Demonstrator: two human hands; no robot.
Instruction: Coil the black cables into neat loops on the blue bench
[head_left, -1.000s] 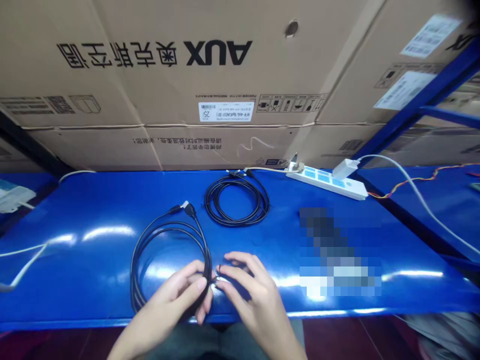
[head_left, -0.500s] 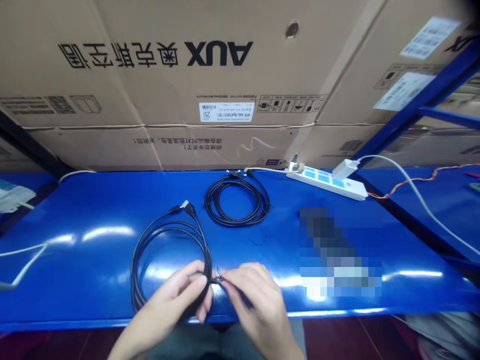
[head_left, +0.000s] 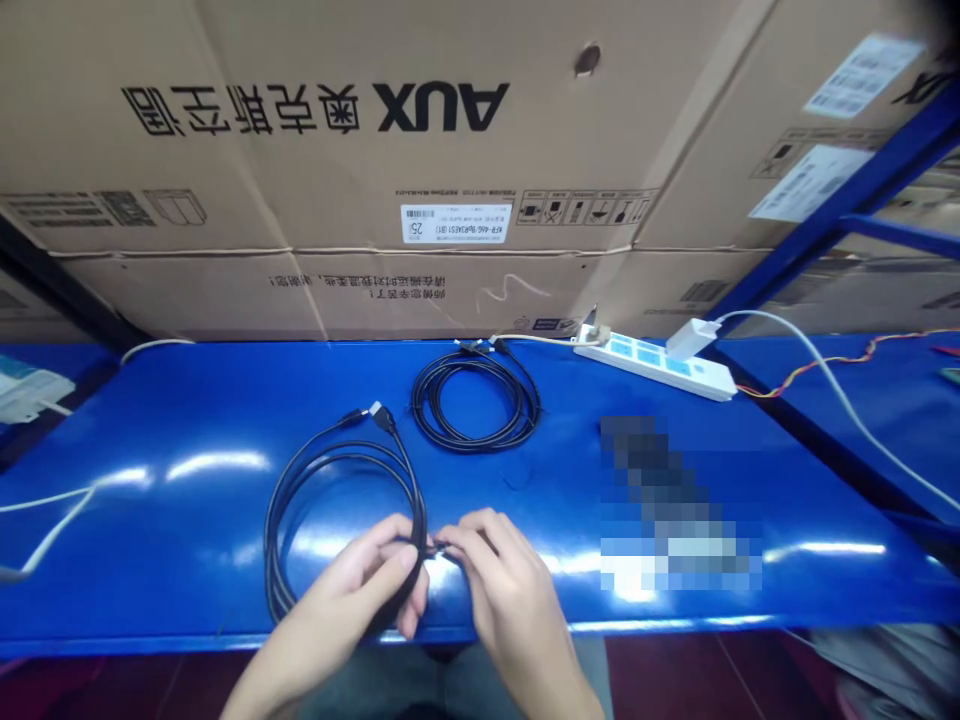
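My left hand point(head_left: 367, 585) is wrapped round one side of a coiled black cable point(head_left: 271, 540), near the table's front edge. The loop reaches out to the left, and its two end plugs point(head_left: 381, 414) point away from me at the top. Just right of the bundle, my right hand point(head_left: 506, 590) pinches a thin black tie point(head_left: 438, 548) that comes off the coil. The fingers hide most of this tie. Farther back lies a second coiled black cable point(head_left: 480, 444), touched by neither hand.
A white power strip point(head_left: 652, 365) with a plugged-in adapter point(head_left: 691, 340) stands at the back right. Large cardboard boxes point(head_left: 315, 200) form the rear wall. A pixelated dark object point(head_left: 667, 500) lies on the blue table point(head_left: 187, 540) to the right. White cables point(head_left: 60, 530) run at the left.
My right fingers have shifted slightly up at the tie, and its small upright end no longer shows. My left hand and the held coil stay nearly in place.
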